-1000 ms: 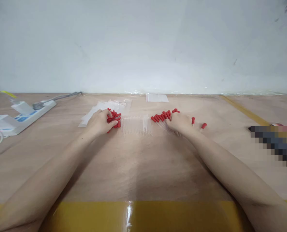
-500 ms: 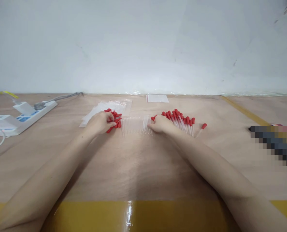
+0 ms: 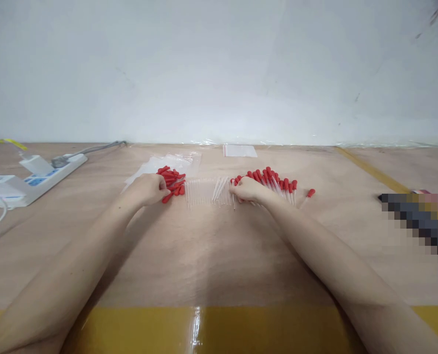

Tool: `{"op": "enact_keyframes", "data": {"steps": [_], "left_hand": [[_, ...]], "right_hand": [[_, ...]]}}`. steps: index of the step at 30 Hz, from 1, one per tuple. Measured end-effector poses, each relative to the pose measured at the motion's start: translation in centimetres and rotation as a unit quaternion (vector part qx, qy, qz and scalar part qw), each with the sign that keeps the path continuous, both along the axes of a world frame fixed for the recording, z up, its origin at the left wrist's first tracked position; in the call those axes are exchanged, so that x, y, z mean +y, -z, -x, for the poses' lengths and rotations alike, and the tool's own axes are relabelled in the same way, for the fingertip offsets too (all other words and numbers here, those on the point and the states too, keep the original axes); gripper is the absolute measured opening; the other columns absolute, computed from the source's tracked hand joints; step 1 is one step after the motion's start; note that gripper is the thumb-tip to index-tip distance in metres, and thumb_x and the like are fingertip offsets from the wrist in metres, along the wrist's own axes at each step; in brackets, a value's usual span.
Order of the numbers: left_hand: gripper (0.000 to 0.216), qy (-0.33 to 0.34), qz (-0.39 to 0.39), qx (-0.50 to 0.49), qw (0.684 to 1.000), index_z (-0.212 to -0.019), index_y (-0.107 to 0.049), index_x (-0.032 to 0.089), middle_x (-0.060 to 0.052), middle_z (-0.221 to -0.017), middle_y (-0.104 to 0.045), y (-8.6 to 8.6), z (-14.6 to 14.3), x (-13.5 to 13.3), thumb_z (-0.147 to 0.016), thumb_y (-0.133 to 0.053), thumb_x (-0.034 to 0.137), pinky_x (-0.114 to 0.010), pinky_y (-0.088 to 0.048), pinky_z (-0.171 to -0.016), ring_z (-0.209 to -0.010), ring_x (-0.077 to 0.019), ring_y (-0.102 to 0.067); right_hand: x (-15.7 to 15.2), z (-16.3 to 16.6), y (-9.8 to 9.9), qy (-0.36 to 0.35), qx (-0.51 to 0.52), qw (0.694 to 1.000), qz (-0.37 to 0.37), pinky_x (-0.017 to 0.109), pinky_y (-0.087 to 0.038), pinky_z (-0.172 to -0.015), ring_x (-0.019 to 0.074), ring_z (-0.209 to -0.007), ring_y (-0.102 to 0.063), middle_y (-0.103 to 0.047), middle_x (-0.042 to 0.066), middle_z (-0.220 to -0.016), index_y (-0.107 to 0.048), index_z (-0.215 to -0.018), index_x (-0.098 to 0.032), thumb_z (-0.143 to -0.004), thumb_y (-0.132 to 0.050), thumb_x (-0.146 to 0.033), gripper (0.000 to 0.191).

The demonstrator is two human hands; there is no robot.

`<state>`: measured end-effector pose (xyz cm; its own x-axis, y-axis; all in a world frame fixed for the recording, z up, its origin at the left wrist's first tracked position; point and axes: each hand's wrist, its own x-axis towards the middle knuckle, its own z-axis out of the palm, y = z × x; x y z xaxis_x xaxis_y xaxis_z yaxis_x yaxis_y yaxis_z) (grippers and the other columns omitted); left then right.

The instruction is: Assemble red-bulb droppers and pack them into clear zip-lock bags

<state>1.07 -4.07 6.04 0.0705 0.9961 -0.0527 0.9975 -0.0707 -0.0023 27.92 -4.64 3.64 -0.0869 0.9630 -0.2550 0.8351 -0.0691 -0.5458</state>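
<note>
A row of clear plastic dropper tubes [image 3: 206,192] lies in the middle of the wooden table. To its left is a heap of loose red rubber bulbs [image 3: 172,180]. My left hand [image 3: 148,189] rests curled at that heap, fingertips touching a bulb. My right hand [image 3: 247,190] is at the right end of the tube row, fingers pinched around a clear tube. Behind and to the right of it lies a row of finished droppers with red bulbs [image 3: 274,183]. One dropper [image 3: 308,194] lies apart at the right.
Clear zip bags [image 3: 167,162] lie behind the bulb heap, another small bag [image 3: 239,150] by the wall. A white power strip [image 3: 38,178] with cables sits far left. A blurred-out object [image 3: 420,222] is at the right. Yellow tape [image 3: 219,328] edges the table front.
My right hand moved left from the finished droppers to the right end of the clear tubes and pinched one. My left hand drew slightly back from the bulb heap.
</note>
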Motion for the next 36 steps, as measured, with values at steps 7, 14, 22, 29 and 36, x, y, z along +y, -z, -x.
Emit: {"op": "enact_keyframes", "data": {"steps": [7,14,22,29,36], "left_hand": [[0.013,-0.001,0.044,0.013,0.999,-0.071,-0.061,0.020,-0.003,-0.076,-0.064,-0.5,-0.7,-0.9,-0.064,-0.055,0.029,-0.024,-0.037,-0.054,-0.073,-0.0201,-0.058],[0.032,0.007,0.041,-0.032,0.999,-0.086,-0.064,0.023,-0.001,-0.090,-0.066,0.1,-0.1,-0.4,-0.057,-0.051,0.023,-0.023,-0.042,-0.062,-0.080,-0.0195,-0.060],[0.030,0.036,0.004,-0.142,0.989,-0.091,-0.061,0.021,-0.003,-0.085,-0.067,-1.4,-0.3,-1.3,-0.062,-0.055,0.027,-0.027,-0.046,-0.063,-0.077,-0.0209,-0.062],[0.027,0.218,-0.114,-0.424,0.872,-0.098,-0.059,0.015,-0.007,-0.092,-0.063,4.6,-6.3,-3.3,-0.076,-0.057,0.030,-0.030,-0.050,-0.074,-0.081,-0.0168,-0.061],[0.020,0.266,-0.126,-0.401,0.868,-0.094,-0.062,0.016,-0.007,-0.101,-0.054,7.0,-8.6,-5.1,-0.082,-0.053,0.030,-0.029,-0.049,-0.076,-0.088,-0.0156,-0.056]], "right_hand": [[-2.2,-2.5,-0.3,-0.005,0.053,0.994,-0.093,0.024,-0.035,-0.048,0.0120,-0.048,-0.050,-0.058,0.003,-0.056,-0.046,-0.057,-0.018,-0.072,-0.048,-0.035,0.023],[-3.9,-4.0,0.9,0.015,0.047,0.981,-0.190,0.023,-0.033,-0.053,0.0118,-0.058,-0.048,-0.055,0.000,-0.063,-0.046,-0.062,-0.019,-0.073,-0.050,-0.041,0.025],[-5.1,-3.6,1.3,-0.019,0.037,0.964,-0.262,0.024,-0.034,-0.057,0.0123,-0.058,-0.050,-0.058,0.000,-0.064,-0.053,-0.072,-0.019,-0.079,-0.047,-0.033,0.017],[-5.8,-2.7,3.6,-0.182,0.075,0.901,-0.387,0.028,-0.039,-0.070,0.0164,-0.078,-0.053,-0.059,0.009,-0.088,-0.057,-0.100,-0.016,-0.088,-0.037,-0.025,0.025],[-5.7,-2.5,4.7,-0.170,0.059,0.903,-0.390,0.029,-0.038,-0.070,0.0160,-0.077,-0.054,-0.060,0.007,-0.086,-0.060,-0.101,-0.016,-0.088,-0.040,-0.027,0.026]]}}
